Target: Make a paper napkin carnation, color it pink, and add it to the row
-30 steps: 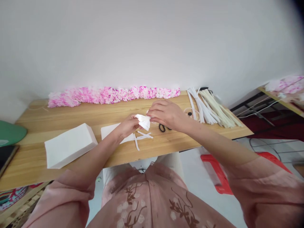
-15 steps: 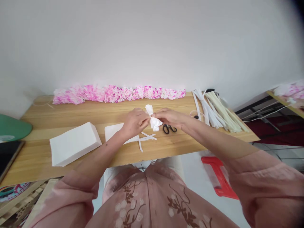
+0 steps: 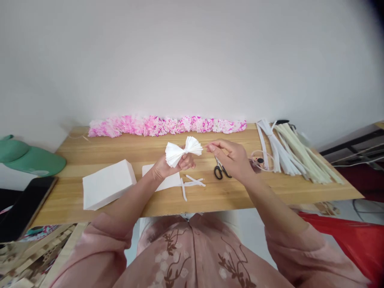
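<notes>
A white pleated paper bow (image 3: pixel 174 154), gathered at its middle and fanned out at both ends, rests in my left hand (image 3: pixel 168 167). The fingers of that hand are curled under and around the bow. My right hand (image 3: pixel 231 157) is just right of the bow, thumb and forefinger pinched together by its right fan. Whether anything sits in that pinch is too small to tell. Below the hands lie several short white strips (image 3: pixel 192 183) and flat white paper (image 3: pixel 169 182). Black-handled scissors (image 3: pixel 218 172) lie partly hidden under my right hand.
A stack of white paper (image 3: pixel 108 184) stands at left, near a dark phone-like slab (image 3: pixel 28 206) and a green object (image 3: pixel 36 158). Pink and white paper flowers (image 3: pixel 162 125) line the back edge. Bundled white strips (image 3: pixel 276 146) and cream strips (image 3: pixel 309 154) lie at right.
The bow has turned from upright to sideways and now rests in my left hand, its ends fanned wider. My right hand has moved right, off the bow's middle. The view has shifted slightly.
</notes>
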### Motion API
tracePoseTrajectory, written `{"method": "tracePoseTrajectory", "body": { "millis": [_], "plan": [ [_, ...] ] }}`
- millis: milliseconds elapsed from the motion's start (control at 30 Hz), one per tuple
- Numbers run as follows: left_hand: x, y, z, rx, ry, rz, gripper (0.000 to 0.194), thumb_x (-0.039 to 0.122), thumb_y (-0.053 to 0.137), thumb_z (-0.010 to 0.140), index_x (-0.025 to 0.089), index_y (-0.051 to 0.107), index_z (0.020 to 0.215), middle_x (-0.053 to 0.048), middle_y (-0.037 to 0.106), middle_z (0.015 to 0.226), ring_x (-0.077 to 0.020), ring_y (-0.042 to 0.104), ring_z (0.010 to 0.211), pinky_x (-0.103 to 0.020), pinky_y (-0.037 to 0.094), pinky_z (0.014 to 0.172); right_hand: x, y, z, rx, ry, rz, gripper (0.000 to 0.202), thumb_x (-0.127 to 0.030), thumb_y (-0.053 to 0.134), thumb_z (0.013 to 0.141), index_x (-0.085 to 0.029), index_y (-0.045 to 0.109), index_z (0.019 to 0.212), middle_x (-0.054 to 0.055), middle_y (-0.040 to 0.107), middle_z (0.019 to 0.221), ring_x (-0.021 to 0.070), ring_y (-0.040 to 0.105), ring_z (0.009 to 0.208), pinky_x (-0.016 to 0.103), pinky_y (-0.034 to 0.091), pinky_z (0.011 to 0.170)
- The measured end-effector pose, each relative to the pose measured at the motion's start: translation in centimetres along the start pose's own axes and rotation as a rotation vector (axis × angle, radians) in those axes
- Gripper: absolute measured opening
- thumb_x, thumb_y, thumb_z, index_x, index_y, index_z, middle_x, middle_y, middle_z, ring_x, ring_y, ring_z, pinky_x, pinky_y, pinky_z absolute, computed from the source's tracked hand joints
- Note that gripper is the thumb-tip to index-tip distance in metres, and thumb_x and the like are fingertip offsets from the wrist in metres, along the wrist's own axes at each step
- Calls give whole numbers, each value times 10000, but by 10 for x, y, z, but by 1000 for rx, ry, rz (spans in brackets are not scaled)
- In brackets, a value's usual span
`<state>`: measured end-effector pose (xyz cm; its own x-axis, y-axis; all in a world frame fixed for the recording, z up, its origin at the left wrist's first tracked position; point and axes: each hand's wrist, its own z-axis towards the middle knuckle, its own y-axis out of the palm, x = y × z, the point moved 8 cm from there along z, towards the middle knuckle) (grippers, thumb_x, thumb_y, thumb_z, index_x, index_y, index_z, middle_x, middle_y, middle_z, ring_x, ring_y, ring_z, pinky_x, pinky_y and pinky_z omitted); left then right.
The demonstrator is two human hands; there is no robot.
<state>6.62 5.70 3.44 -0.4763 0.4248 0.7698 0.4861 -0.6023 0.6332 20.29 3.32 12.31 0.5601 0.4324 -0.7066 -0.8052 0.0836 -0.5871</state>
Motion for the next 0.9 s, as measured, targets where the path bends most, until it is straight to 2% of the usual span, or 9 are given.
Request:
{"method": "tracePoseTrajectory", "body": {
  "millis": [133,267,367,500,567,667,767,900],
  "plan": [
    [2,-6,1,49,9,-29,436,367,599,888,186,441,524,26,393,492,-117,404,477,-358,468,745,-27,-5,1,100,-282,-157,158,-267,546,945,-204,686,908,42,729,867,175,660,825,326,493,775],
    [1,-10,0,51,11,-69,478,402,536,932,188,438,515,27,380,474,-118,392,454,-359,476,733,-35,-3,6,115,-373,-210,149,-253,540,951,-200,680,941,55,721,870,182,646,840,346,493,786],
    [-1,-11,0,77,-15,-85,521,422,437,979,189,442,514,22,372,460,-126,390,444,-364,478,731,-27,3,14,71,-278,-132,174,-297,546,950,-206,677,1020,65,728,978,187,652,916,355,502,828],
    [-3,-5,0,42,-43,-81,563,411,340,1007,189,440,499,9,375,443,-136,395,434,-376,481,727,-10,23,24,-87,-20,137,296,-399,564,926,-225,649,1150,72,703,1154,192,654,1012,334,528,820],
    [-4,-4,0,28,-54,-63,548,401,367,998,190,424,496,8,374,436,-138,403,436,-373,479,726,-5,35,28,-169,68,303,349,-444,576,908,-228,641,1175,65,707,1132,187,656,998,319,532,799],
    [-5,-5,0,24,-60,-31,487,423,495,942,188,428,521,21,363,436,-130,400,442,-363,473,716,0,51,29,-244,175,460,368,-497,631,855,-216,670,1090,37,719,943,160,650,812,292,515,699],
    [-2,-3,1,-19,-19,-14,411,427,590,878,187,476,564,36,355,449,-119,378,444,-353,464,701,8,55,28,-186,265,506,331,-496,699,787,-206,700,947,2,674,763,126,577,653,266,461,599],
    [4,-2,0,-12,32,74,423,452,604,868,184,497,558,40,344,459,-109,363,459,-357,454,723,14,55,23,-67,306,553,320,-483,710,762,-214,730,935,-6,648,733,115,531,636,259,432,585]
  ]
}}
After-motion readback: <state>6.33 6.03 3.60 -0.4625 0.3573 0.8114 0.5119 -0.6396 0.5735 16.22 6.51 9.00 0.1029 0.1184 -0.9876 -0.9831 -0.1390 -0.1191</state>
